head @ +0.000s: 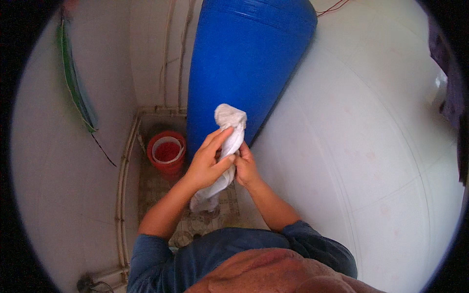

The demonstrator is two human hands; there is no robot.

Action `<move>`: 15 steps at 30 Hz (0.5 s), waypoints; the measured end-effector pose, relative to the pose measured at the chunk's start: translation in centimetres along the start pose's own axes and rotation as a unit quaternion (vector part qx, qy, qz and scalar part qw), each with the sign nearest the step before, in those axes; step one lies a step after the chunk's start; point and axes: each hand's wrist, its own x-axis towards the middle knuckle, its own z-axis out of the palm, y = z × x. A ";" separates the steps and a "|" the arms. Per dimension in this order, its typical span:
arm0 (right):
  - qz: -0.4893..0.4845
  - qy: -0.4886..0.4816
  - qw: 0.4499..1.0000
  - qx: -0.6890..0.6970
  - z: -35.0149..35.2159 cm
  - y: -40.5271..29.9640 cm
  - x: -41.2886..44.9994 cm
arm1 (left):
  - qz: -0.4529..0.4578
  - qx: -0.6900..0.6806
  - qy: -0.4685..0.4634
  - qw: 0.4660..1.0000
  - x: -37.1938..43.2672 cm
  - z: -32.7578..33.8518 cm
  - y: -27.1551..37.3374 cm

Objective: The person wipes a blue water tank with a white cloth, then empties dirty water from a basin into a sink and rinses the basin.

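Note:
A white cloth (231,144) is bunched lengthwise between my two hands, in front of a tall blue plastic barrel (245,62). My left hand (209,159) grips it from the left, fingers stretched along its upper part and thumb across its middle. From the right, my right hand (246,165) holds the same cloth, its fingers partly hidden behind the fabric. The cloth's crumpled top end rises above my fingers. Its looser lower end hangs below my left wrist, over the tiled floor.
A red bucket (166,172) with a white container inside stands in the corner, left of the barrel. Pipes (122,183) run along the left wall's foot. A green object (73,80) hangs on that wall. A white tiled wall (348,146) borders the right side, with dark fabric (452,84) at its edge.

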 end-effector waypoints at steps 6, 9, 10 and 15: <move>0.029 0.048 0.995 -0.077 -5.6 -2.7 5.4 | -0.086 0.094 0.106 0.986 -2.2 1.5 -3.2; 0.029 0.122 0.992 0.011 -6.5 0.2 5.6 | -0.192 0.154 0.128 0.961 -11.9 0.7 -10.6; 0.022 0.160 0.985 0.058 -6.4 0.6 7.0 | -0.250 0.125 0.100 0.955 -14.0 -1.7 -13.8; -0.122 0.230 0.965 -0.018 -6.6 0.3 11.4 | -0.377 0.062 0.119 0.917 -28.1 -4.0 -26.7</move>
